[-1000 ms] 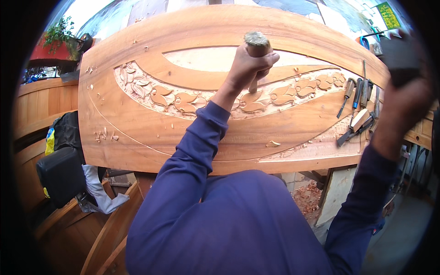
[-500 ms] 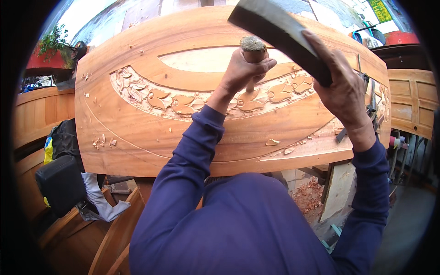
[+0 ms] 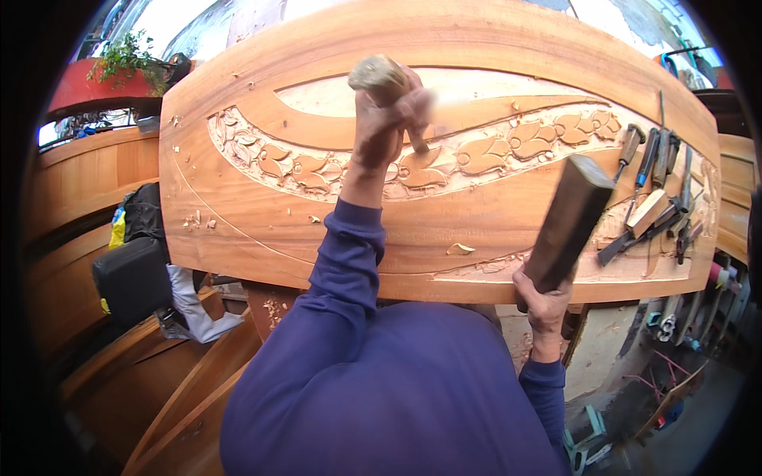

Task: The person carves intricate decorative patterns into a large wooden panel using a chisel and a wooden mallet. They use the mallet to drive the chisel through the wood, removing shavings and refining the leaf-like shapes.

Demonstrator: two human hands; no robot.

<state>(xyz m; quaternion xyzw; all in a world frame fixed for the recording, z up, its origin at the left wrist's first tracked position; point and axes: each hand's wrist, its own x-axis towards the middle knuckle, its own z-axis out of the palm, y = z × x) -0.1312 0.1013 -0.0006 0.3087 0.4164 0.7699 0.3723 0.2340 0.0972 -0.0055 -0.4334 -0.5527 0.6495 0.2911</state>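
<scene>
My left hand [image 3: 382, 131] is wrapped round the wooden handle of a chisel [image 3: 379, 78], its worn butt end up and tilted left. The lower end meets the carved flower band [image 3: 317, 173] of a large wooden panel [image 3: 262, 230]. Motion smears the fingers of this hand a little. Low at the panel's near edge, my right hand [image 3: 544, 300] grips a dark, blocky wooden mallet [image 3: 573, 222], raised with its squared end up and apart from the chisel. A few curled shavings [image 3: 459, 249] lie on the wood between my hands.
Several chisels and carving tools [image 3: 652, 186] lie in a heap on the panel's right side. A black case [image 3: 131, 278] stands off the left edge, near stacked wooden panels [image 3: 87, 174]. A red planter [image 3: 103, 86] is at the far left.
My right hand has brought the mallet down and toward me, away from above the panel's right half. My left hand has shifted left with the chisel, which now leans more. The view has shifted too.
</scene>
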